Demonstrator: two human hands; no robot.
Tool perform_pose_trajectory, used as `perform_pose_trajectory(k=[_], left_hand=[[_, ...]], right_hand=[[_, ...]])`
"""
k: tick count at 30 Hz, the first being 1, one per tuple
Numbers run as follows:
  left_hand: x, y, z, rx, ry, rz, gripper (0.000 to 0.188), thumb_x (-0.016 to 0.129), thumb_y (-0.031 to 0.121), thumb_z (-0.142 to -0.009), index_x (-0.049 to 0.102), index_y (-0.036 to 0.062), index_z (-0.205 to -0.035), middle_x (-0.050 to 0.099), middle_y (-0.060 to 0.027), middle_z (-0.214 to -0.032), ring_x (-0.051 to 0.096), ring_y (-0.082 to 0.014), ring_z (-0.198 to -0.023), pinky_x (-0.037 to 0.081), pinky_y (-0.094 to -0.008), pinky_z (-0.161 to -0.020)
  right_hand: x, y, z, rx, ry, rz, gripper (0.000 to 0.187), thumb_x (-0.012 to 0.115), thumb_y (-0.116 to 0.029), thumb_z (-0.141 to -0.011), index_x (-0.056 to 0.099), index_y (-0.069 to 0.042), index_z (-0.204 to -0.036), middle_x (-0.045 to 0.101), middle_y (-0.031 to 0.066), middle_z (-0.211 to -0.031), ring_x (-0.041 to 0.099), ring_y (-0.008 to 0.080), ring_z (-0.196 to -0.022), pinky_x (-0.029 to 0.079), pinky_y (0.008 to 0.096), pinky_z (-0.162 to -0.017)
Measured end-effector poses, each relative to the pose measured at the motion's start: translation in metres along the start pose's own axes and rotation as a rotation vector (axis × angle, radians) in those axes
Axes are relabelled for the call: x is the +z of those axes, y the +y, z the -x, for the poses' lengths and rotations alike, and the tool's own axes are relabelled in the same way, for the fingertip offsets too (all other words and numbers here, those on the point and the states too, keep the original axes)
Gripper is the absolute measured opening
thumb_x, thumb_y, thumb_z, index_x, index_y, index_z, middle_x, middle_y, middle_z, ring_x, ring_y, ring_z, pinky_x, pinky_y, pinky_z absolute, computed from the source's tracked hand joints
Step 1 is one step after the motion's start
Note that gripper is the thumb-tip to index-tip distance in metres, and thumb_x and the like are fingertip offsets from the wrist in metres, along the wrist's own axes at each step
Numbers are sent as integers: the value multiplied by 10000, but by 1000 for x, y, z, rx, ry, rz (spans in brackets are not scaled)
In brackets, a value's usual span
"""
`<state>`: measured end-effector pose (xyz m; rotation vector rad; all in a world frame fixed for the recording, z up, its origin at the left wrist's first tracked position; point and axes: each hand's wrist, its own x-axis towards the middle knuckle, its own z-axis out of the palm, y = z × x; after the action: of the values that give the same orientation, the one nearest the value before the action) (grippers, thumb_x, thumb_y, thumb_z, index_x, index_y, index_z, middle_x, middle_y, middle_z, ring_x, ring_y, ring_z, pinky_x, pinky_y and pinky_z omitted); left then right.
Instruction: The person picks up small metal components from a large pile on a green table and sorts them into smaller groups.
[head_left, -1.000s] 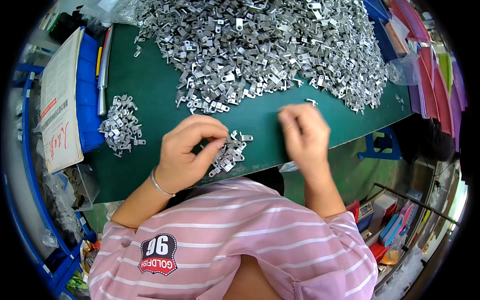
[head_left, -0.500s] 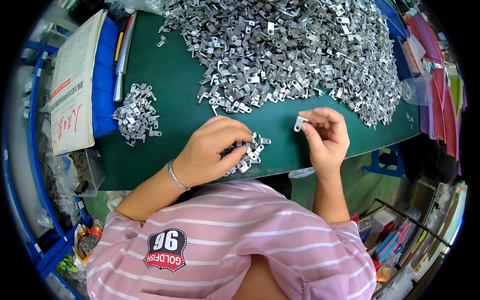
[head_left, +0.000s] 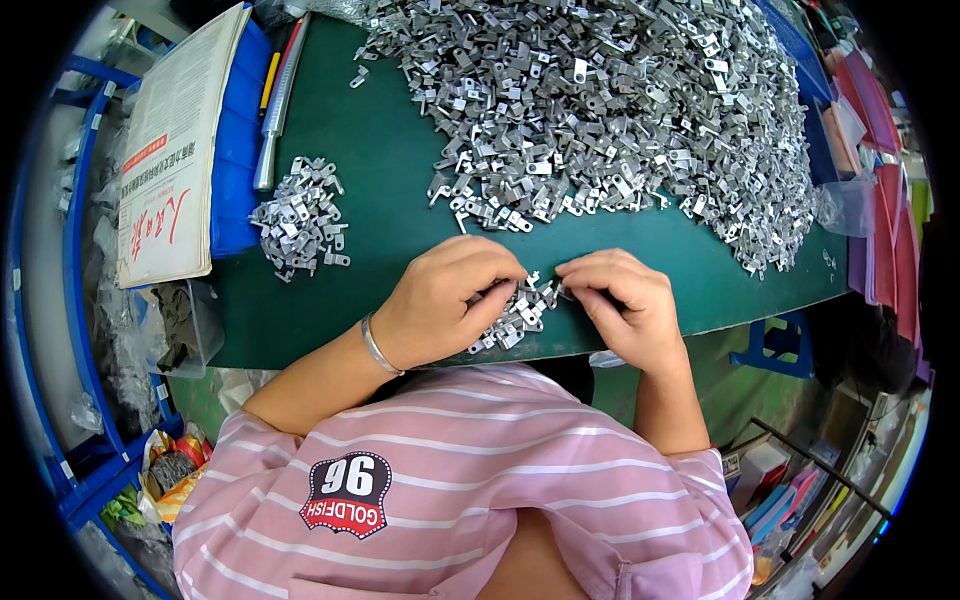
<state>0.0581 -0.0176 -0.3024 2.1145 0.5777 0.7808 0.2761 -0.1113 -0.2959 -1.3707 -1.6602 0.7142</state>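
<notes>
- Head view, looking down at our bench: a dark green tabletop (head_left: 390,200) with three piles of shiny silver-grey metal brackets, little bent tabs with holes in them.
- Our left hand (head_left: 445,305), the one with the plain silver bangle (head_left: 378,345) on its wrist, is curled over the small bracket pile (head_left: 515,320) by the table's near edge. Thumb and fingers are bent toward each other with a narrow gap; we can't tell if they've got hold of a bracket.
- Our right hand (head_left: 628,305) is on the other side of that pile, fingertips right at its edge, thumb tucked in close. A bit of metal shows by the tips, but we honestly can't tell if it's pinched or just lying there.
- So the small pile sits between our hands, partly hidden by the left one.
- Off to the left we've got a medium bracket pile (head_left: 300,220), well apart from the hands.
- Beyond our hands there's the huge bracket heap (head_left: 640,110), covering most of the far side.
- Left edge: a folded printed newspaper (head_left: 175,170) beside a blue plastic bin (head_left: 235,190).
</notes>
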Motion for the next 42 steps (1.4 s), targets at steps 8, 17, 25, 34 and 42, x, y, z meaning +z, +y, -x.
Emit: perform_pose_trajectory(k=[8, 17, 25, 34, 42], left_hand=[[-2, -5, -17, -23, 102, -313, 235, 735, -12, -722, 668, 34, -942, 580, -97, -887, 588, -291, -814, 485, -366, -725], [-9, -11, -14, -205, 204, 1, 112, 713, -15, -802, 677, 13, -904, 637, -72, -864, 618, -131, -692, 512, -255, -617], [-17, -8, -13, -708, 114, 991, 144, 639, 36, -918, 656, -42, -1038, 692, -105, -848, 684, -145, -712, 568, -242, -647], [-17, -8, -10, -732, 70, 1163, 143, 638, 41, -919, 655, -46, -1031, 702, -132, -852, 715, -187, -737, 591, -262, -631], [-20, -9, -9, -709, 69, 1204, 139, 654, 6, -892, 661, -55, -1017, 701, -141, -869, 723, -221, -756, 606, -280, -636]], right_hand=[[37, -1, -38, -86, 133, 498, 123, 718, -79, -765, 677, -40, -873, 588, 77, -803, 589, 278, -785, 458, 395, -687], [28, -4, -36, 91, 101, 231, 64, 694, -60, -797, 677, -17, -842, 605, 96, -791, 586, 253, -686, 444, 345, -607], [7, -7, -27, 476, -55, -517, 95, 673, -78, -897, 678, 16, -883, 619, -21, -775, 495, 39, -638, 383, 200, -563], [16, -17, -24, 422, 41, -688, 53, 650, 6, -888, 628, 43, -919, 685, 86, -865, 634, 105, -751, 536, 249, -667], [22, -21, -20, 151, 98, -567, 115, 644, 108, -808, 630, 37, -897, 689, 125, -914, 666, 147, -811, 567, 284, -712]])
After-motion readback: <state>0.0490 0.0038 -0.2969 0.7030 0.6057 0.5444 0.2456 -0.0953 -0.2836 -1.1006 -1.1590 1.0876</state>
